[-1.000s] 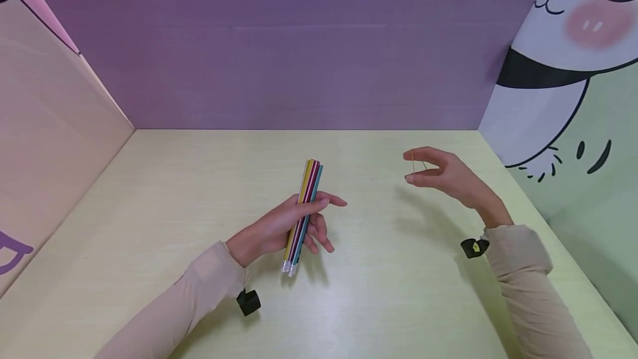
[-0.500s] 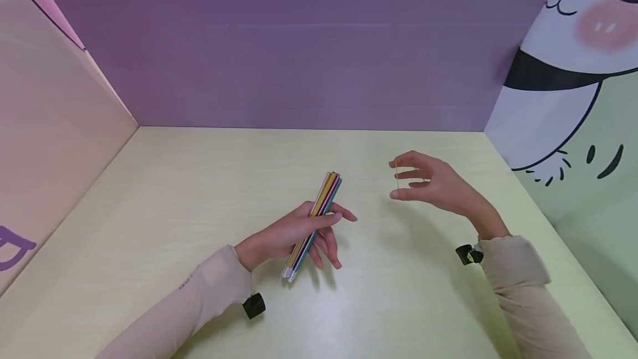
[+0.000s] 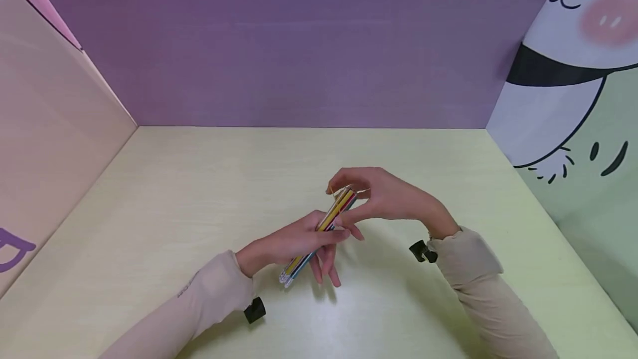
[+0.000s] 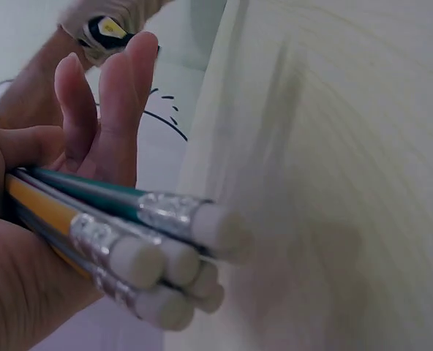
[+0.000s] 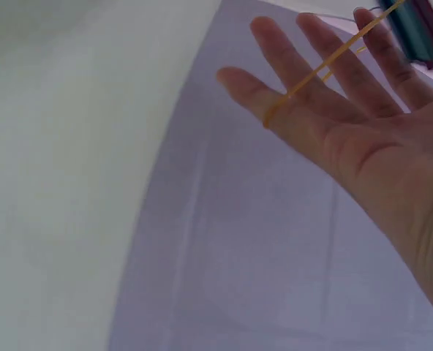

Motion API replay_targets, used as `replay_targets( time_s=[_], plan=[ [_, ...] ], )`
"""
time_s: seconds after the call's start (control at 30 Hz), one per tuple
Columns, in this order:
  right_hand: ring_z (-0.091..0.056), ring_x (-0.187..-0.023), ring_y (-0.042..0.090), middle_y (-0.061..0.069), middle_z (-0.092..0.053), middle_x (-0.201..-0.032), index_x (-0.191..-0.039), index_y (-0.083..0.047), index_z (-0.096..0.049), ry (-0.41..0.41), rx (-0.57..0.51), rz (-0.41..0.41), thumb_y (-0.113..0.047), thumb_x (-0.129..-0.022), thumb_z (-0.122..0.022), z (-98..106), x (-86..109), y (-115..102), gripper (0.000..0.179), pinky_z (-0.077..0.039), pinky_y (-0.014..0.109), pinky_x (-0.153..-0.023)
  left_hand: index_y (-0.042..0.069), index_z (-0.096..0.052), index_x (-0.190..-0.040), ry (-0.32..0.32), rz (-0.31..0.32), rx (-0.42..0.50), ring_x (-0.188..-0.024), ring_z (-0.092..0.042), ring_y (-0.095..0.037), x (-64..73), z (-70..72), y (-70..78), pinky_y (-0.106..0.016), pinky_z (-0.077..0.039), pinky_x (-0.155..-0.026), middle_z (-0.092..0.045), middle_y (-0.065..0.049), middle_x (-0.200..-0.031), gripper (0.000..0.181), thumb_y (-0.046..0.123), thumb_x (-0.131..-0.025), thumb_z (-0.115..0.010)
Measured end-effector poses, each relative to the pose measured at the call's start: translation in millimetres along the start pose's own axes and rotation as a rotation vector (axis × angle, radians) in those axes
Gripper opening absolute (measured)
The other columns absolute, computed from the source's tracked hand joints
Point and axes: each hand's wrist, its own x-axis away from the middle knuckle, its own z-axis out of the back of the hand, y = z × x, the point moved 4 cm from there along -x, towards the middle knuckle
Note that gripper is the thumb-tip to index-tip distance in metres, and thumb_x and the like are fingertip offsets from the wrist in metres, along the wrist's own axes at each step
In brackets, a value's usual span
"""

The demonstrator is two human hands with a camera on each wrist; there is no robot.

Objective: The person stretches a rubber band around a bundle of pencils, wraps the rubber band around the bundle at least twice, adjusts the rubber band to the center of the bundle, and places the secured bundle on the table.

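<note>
Near edge of the pale wood-look tabletop [image 3: 199, 198]: two loose beige cloth sleeves [image 3: 184, 309] come in, each w/ a small black block at the cuff [image 3: 255, 310].

L hand [image 3: 294, 240], approx mid-tabletop and above it: thumb clamps a bundle of slim yellow, dk red & teal pencils [image 3: 340, 206] against the palm side; other fingers reach out past it. Bundle's off the surface, on a slant: white round erasers [image 4: 137, 262] in silvery metal collars face the near edge, other ends aim twd the far R corner.

R hand [image 3: 386, 193], a bit farther back & R: thumb and fingers spread wide around the bundle's far ends. Thin orange-yellow elastic band [image 5: 333, 58] stretched over a fingertip, running twd the pencils. Can't tell if the band rings them.

L edge: pale pink wall [image 3: 50, 98]. R edge: pale green wall [image 3: 588, 226] w/ b&w cartoon animal [image 3: 573, 65]. Far edge: plain purple wall [image 3: 299, 43].
</note>
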Motion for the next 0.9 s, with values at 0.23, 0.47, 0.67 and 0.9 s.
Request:
replay_targets(
  time_s=[0.23,0.47,0.67,0.9],
  plan=[
    [-0.065,-0.076,0.03,0.01,-0.068,-0.104,-0.114,-0.013,-0.064,-0.152,-0.209,-0.014,-0.018,-0.087,-0.078,-12.6,-3.6,10.7,0.031,-0.055,0.044,-0.07,0.01,-0.06,-0.124,0.075,-0.016,-0.146,-0.075,-0.074,-0.038,7.6,-4.3,19.4,-0.051,-0.058,-0.057,-0.061,-0.021,-0.059,0.028,0.029,-0.106,-0.049],
    [-0.068,-0.104,0.027,0.009,-0.07,-0.111,-0.114,-0.014,-0.064,-0.176,-0.241,-0.014,-0.02,-0.087,-0.078,-12.7,-5.9,15.1,0.031,-0.056,0.045,-0.088,0.005,-0.064,-0.11,0.206,0.025,-0.246,-0.068,-0.073,-0.034,15.9,7.5,25.7,-0.05,-0.059,-0.057,-0.057,-0.019,-0.053,0.021,0.02,-0.104,-0.051],
    [-0.068,-0.09,0.036,0.016,-0.071,-0.091,-0.115,-0.018,-0.063,-0.157,-0.122,-0.101,-0.031,-0.088,-0.077,-9.5,-4.2,22.2,0.033,-0.052,0.039,-0.08,0.0,-0.065,-0.11,0.274,0.032,-0.291,-0.063,-0.073,-0.033,18.0,15.1,27.3,-0.046,-0.059,-0.054,-0.051,-0.014,-0.048,0.022,0.014,-0.104,-0.049],
    [-0.052,-0.047,0.032,0.008,-0.043,-0.049,-0.085,-0.01,-0.063,0.051,-0.049,-0.17,-0.045,-0.096,-0.064,4.5,-1.1,23.7,0.037,-0.049,0.036,-0.058,-0.001,-0.064,-0.112,0.321,-0.001,-0.229,-0.068,-0.073,-0.037,23.5,36.4,33.5,-0.048,-0.059,-0.058,-0.049,-0.013,-0.049,0.027,0.022,-0.106,-0.049]
  ],
)
